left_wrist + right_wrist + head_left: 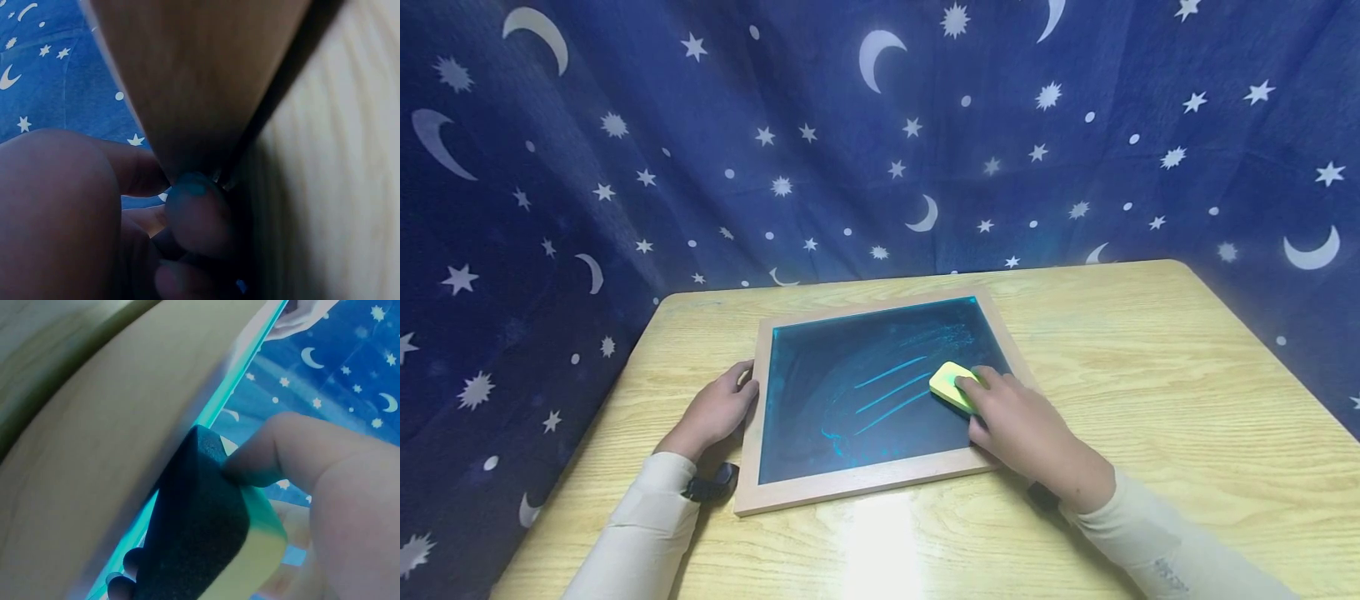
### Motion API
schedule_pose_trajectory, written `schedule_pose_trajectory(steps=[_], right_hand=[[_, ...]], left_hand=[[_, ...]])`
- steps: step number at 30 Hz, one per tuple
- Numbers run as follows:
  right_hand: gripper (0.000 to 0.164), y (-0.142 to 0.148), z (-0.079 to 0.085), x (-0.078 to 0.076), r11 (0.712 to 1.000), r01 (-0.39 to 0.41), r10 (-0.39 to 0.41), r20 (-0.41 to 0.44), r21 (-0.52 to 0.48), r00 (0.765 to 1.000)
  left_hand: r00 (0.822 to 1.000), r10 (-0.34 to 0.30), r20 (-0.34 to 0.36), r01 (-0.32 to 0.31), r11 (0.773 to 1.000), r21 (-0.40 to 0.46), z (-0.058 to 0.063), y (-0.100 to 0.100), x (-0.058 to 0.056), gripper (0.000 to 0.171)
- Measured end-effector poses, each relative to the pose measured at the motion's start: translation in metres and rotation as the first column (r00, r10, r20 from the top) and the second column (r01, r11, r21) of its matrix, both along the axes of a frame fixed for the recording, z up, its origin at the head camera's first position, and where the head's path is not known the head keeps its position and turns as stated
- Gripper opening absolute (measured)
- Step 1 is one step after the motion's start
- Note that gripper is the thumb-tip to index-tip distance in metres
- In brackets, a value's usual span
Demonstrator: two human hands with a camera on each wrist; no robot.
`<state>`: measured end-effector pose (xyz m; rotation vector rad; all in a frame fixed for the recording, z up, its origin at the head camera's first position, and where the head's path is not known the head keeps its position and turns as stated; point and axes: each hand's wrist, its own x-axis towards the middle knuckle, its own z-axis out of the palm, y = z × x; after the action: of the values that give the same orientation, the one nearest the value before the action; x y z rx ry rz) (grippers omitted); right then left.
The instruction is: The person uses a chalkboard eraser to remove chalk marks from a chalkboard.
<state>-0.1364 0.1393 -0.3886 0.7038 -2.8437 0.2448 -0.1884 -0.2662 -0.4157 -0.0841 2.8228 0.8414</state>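
Observation:
A small chalkboard [880,482] with a light wooden frame lies on the table, turned at a slight angle. Three blue-green chalk lines cross its dark face, with smears around them. My right hand [1018,421] grips a yellow eraser [950,375] with a dark felt underside, which is on the board at the right end of the lines. In the right wrist view, the thumb presses the side of the eraser [200,519]. At the board's left edge, my left hand [718,410] holds the frame; curled fingertips [199,215] with blue chalk meet the frame [200,69] near the tabletop.
Light wood-grain table [1150,400] surrounds the board. A dark blue curtain [820,92] with white moons and stars hangs behind and at both sides. A black band [711,483] is on the left wrist, beside the frame's lower left corner.

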Motion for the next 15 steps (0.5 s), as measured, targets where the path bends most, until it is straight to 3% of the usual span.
schedule_pose_trajectory(steps=[15], right_hand=[[0.048, 0.0080, 0.0020, -0.0073, 0.999, 0.033, -0.033, 0.004, 0.000, 0.999]], left_hand=[[1.000, -0.006, 0.001, 0.006, 1.000, 0.003, 0.0013, 0.0005, 0.0008, 0.058]])
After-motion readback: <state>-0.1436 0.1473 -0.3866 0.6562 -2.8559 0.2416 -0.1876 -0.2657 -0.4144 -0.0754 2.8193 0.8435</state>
